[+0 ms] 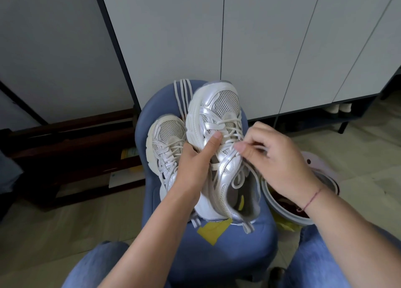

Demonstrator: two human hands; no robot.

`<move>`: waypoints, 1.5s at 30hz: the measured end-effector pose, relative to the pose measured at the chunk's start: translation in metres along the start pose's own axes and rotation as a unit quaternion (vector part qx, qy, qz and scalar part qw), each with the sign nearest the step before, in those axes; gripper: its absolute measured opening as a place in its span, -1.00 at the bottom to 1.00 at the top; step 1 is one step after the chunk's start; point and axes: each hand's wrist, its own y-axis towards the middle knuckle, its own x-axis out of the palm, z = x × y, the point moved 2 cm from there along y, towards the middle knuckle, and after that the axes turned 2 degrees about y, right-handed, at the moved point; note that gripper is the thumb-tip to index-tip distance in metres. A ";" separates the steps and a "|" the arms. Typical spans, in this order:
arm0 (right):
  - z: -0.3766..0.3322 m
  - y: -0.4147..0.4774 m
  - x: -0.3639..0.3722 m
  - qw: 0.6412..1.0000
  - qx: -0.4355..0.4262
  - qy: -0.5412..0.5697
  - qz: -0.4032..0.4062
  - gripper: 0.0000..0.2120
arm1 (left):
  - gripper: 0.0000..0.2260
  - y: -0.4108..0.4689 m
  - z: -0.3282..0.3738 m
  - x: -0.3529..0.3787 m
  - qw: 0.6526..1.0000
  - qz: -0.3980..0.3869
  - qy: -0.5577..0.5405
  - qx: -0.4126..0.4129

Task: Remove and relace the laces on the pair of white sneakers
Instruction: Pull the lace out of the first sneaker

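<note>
Steadying the white and silver mesh sneaker (217, 114), the left hand (195, 164) grips it from the left side, thumb laid across the upper beside the lacing, so that the shoe is lifted off the seat with its toe pointing far and its tongue facing the person. The right hand (280, 159) comes in from the right, thumb and forefinger closed in a pinch on the flat white lace (230, 126) at the near eyelets, the other fingers loosely curled; this placing probably serves to draw the lace out of the top row. A slack loop of the same lace lies inside the shoe's opening, while the far rows are crossed and threaded, so removal appears only begun on this shoe. The second matching sneaker (167, 140) rests on the left part of the padded blue stool with white stripes (238, 255), just beside and partly under the held one, laced as far as can be seen and evidently parked for its turn. A yellow patch (213, 230) shows on the seat below the held heel. On the floor at right, near the stool, stands a pale round basin (286, 215) with dark contents that cannot be identified. White cabinet doors (260, 38) close the far side; denim-clad knees (97, 266) frame the near edge
</note>
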 end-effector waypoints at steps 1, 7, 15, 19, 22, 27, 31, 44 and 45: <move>0.001 0.001 -0.005 0.997 0.034 0.065 0.028 -0.66 | -0.44 0.001 -0.001 -0.001 1.000 -0.002 -0.006 -0.004; 0.017 0.002 -0.029 0.951 0.168 0.195 0.173 -0.71 | -0.76 0.002 -0.006 -0.002 1.000 0.009 -0.011 -0.026; 0.001 -0.002 -0.002 0.986 -0.013 -0.161 -0.029 -0.65 | -0.85 0.000 -0.006 0.001 1.000 0.003 0.003 -0.002; 0.001 -0.002 0.003 0.999 -0.018 -0.036 -0.018 -0.67 | -0.67 -0.001 -0.001 0.001 1.000 0.000 0.001 -0.002; -0.002 0.001 -0.005 0.960 0.082 0.262 0.044 -0.70 | -0.58 -0.001 0.000 -0.001 1.000 0.000 -0.011 -0.018; 0.004 0.003 -0.011 0.882 0.173 0.418 0.130 -0.71 | -0.43 -0.002 -0.001 0.001 1.000 0.009 -0.008 -0.025; 0.001 -0.002 -0.012 0.999 0.014 -0.012 0.046 -0.84 | -0.49 -0.003 0.001 0.002 1.000 0.006 -0.008 -0.013; 0.003 -0.001 -0.004 0.892 0.162 0.418 0.056 -0.75 | -0.33 0.002 -0.003 0.000 1.000 0.005 -0.008 -0.026; 0.001 0.000 -0.005 0.856 0.175 0.481 0.072 -0.77 | -0.32 0.001 -0.003 0.000 1.000 0.005 -0.011 -0.029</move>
